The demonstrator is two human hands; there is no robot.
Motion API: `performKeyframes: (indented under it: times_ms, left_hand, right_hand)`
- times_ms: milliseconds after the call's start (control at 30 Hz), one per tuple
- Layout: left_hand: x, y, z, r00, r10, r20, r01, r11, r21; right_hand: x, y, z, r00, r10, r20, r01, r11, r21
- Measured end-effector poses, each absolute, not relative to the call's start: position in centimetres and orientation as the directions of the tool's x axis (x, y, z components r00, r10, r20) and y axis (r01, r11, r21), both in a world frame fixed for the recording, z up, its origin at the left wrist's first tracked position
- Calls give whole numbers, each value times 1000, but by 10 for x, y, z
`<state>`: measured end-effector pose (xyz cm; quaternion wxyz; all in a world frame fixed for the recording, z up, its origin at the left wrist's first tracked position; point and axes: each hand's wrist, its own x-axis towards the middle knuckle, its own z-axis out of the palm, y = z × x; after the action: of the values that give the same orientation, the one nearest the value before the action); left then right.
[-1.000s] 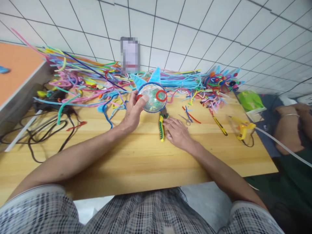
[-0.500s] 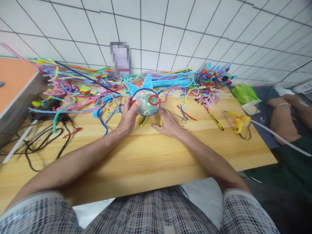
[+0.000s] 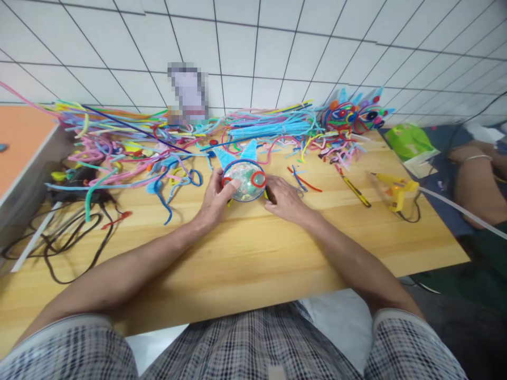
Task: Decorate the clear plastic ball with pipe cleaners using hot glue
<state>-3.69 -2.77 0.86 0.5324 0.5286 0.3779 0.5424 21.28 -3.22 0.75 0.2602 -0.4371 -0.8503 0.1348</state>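
My left hand is closed on a clear ball with a blue rim, two red pipe-cleaner rings and two blue pointed ears. It holds the ball just above the wooden table. My right hand lies right of the ball. Its fingers curl over the pliers, of which only a dark bit and a sliver of yellow handle show.
Several loose coloured pipe cleaners cover the back of the table. A finished craft figure, a yellow utility knife, a yellow glue gun and a green packet lie at the right. Black cables are at the left. Another person's arm is at the far right.
My left hand lowered the ball toward the table. My right hand slid left over the pliers, closed on them and came up against the ball.
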Motion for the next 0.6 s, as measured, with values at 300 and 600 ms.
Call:
performKeyframes:
  times_ms: [300,600]
  left_hand:
    - [-32,-13,5,190,944,269,-142,-244,959]
    - [-39,-8,-6,273,916,295,62,-323,944]
  right_hand:
    - [220,-29,5,-379,877,297,663,481,-574]
    - [219,-36,17,-303,923,236,517,367,-773]
